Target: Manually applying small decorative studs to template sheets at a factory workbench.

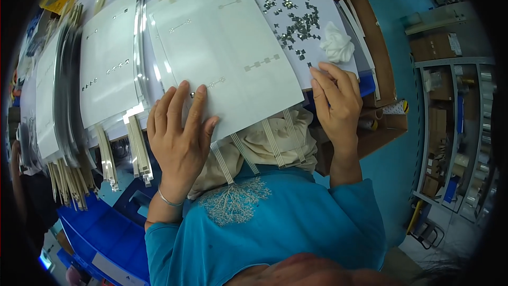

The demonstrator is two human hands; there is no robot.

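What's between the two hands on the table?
In the head view, only the lower part of the white sheet lies between the left hand and the right hand; short printed strips mark it, nothing else sits there.

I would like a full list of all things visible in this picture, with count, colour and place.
white sheet: one, centre, under left hand
sheet stacks: several, white, left
small metal pieces: many, silver, upper right of table
crumpled cloth: one, white, above right hand
strip bundles: several, pale, hanging at table edge
blue bins: few, lower left
cardboard box: one, brown, right
shelf rack: one, grey, far right
left hand: flat on sheet
right hand: at sheet's right edge
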